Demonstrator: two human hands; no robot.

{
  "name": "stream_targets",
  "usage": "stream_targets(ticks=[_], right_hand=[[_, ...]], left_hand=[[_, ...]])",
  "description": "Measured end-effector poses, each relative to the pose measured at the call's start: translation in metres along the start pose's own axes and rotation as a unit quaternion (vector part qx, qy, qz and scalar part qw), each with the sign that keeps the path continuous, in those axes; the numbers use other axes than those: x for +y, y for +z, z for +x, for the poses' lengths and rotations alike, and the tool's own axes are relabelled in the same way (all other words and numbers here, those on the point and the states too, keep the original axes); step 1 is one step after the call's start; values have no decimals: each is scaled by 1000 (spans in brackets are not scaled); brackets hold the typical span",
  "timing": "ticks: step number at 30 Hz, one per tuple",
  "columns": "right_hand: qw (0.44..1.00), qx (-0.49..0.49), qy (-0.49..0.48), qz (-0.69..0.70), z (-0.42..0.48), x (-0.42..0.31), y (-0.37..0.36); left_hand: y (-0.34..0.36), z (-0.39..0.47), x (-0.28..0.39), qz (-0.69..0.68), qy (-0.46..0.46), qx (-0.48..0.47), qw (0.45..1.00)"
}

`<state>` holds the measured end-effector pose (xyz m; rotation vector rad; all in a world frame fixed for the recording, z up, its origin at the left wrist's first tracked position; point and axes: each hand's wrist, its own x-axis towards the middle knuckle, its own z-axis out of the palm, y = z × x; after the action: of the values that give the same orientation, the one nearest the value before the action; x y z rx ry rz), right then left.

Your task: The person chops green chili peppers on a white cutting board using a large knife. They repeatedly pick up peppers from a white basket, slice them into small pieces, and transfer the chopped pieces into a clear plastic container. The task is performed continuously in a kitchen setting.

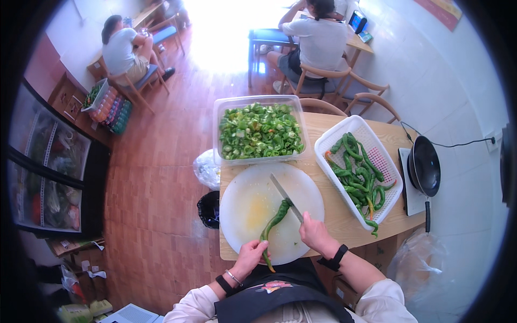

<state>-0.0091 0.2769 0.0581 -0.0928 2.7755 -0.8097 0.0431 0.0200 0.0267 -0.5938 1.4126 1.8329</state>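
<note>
My left hand (253, 256) grips a long green chili pepper (274, 221) near its orange tip, at the near edge of a round white cutting board (242, 202). In my right hand (317, 232) is a kitchen knife (281, 189), its blade slanting away to the left over the board. The blade meets the stem end of the pepper. Beyond the board stands a clear plastic tub (217, 133) full of chopped green peppers (260, 131). To the right, a white plastic basket (327, 161) holds several whole green peppers (361, 177), a few partly orange.
A black wok (426, 167) sits on a flat cooker (406, 206) at the wooden table's (404, 230) right end. Left of the table are a black bin (208, 210) and a plastic bag (207, 167). Two people sit on chairs farther off. A glass-door fridge (52, 161) stands left.
</note>
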Motion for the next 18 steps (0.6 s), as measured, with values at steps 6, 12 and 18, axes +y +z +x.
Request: stream_targets(ticks=[6, 12, 18], right_hand=[[997, 5, -14, 80, 30, 23, 12], [988, -54, -143, -9, 32, -12, -28], [959, -154, -217, -95, 61, -3, -31]], left_hand=[[-14, -3, 0, 103, 109, 90, 985], [-35, -17, 52, 307, 207, 208, 905], [-48, -6, 56, 391, 206, 215, 871]])
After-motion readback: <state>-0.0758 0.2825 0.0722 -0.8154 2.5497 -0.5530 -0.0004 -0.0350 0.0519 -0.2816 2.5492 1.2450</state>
